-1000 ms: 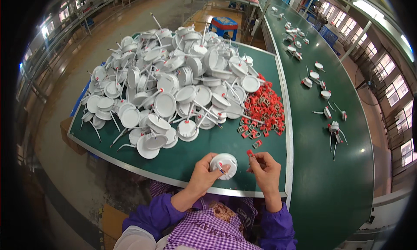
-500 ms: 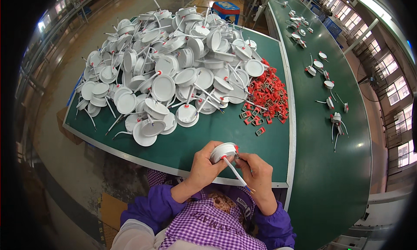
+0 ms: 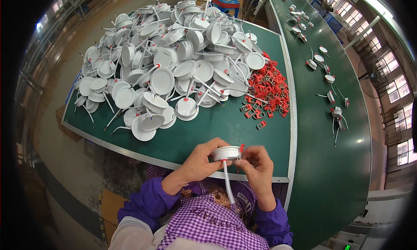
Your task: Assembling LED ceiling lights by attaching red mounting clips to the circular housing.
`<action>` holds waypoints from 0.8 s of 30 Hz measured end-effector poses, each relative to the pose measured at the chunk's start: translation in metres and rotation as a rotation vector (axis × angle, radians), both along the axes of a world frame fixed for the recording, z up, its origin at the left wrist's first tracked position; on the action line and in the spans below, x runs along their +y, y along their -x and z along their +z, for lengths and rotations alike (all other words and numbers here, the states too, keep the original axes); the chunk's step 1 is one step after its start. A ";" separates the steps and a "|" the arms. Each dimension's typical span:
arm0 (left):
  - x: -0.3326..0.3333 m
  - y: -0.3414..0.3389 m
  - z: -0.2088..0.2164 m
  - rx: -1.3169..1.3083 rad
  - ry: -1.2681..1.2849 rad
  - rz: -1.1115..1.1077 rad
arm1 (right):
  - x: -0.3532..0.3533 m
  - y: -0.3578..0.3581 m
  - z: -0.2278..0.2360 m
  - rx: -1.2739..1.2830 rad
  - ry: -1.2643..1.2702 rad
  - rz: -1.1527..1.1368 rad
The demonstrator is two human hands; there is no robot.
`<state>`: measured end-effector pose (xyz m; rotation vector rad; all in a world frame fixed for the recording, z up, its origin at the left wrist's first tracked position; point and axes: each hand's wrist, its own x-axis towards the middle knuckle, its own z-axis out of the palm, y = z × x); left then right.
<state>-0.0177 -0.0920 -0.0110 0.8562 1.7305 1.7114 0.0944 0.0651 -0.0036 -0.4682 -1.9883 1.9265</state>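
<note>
My left hand (image 3: 200,162) is closed around the rim of a round white downlight (image 3: 226,153), which I hold on edge above the table's front border. From the downlight's underside a white cable (image 3: 228,182) hangs toward my apron. A red clip with a metal spring (image 3: 241,150) sits at the downlight's right side. My right hand (image 3: 259,166), a little blurred, is closed with thumb and fingertips at that clip; the fingers partly hide it.
A large heap of white downlights with cables (image 3: 163,80) covers the green table's (image 3: 208,137) far left. Beside it lies a pile of red clips (image 3: 270,87). Along the right runs a green conveyor belt (image 3: 332,172) carrying several downlights. A blue and red stool (image 3: 225,3) stands behind.
The downlight has been turned so its side faces me and its cable hangs straighter down. The red clip now stands up at its right edge. My right fingers have shifted slightly.
</note>
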 end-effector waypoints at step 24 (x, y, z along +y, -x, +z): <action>0.016 -0.019 -0.008 -0.341 0.114 -0.081 | 0.024 -0.010 -0.027 -0.212 0.448 0.289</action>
